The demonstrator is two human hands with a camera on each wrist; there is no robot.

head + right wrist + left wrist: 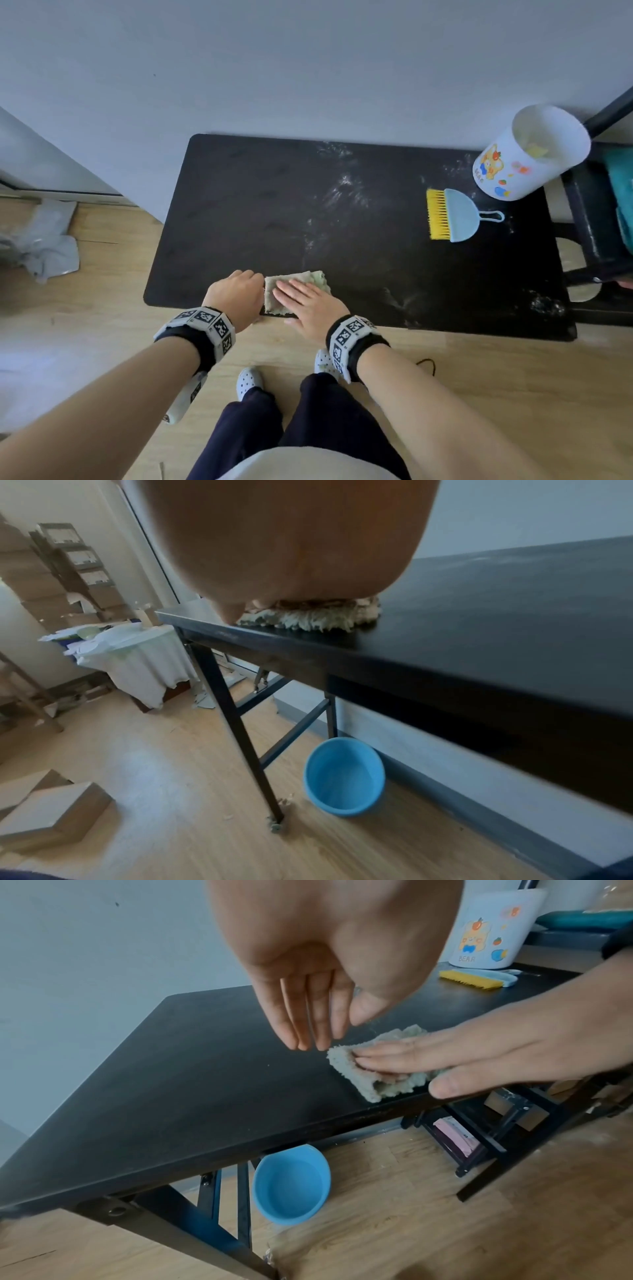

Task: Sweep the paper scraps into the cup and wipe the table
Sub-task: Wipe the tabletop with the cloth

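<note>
A folded beige-green cloth [317,277] [363,1086] [315,620] lies at the near edge of the black table [257,205]. My right hand [305,296] [428,1058] presses flat on it with straight fingers. My left hand [239,286] [318,1031] hovers just left of the cloth, fingers straight and pointing down, holding nothing. The white cartoon cup [532,150] [489,934] stands at the far right corner with yellowish paper scraps [536,149] inside. A yellow-bristled brush in a blue dustpan [452,216] [469,980] lies beside it.
White dusty smears [342,192] streak the table's middle and right side. A black shelf [589,219] holding something teal stands to the right. A blue basin [291,1183] [344,776] sits on the floor under the table. Cardboard boxes [51,815] lie on the floor at left.
</note>
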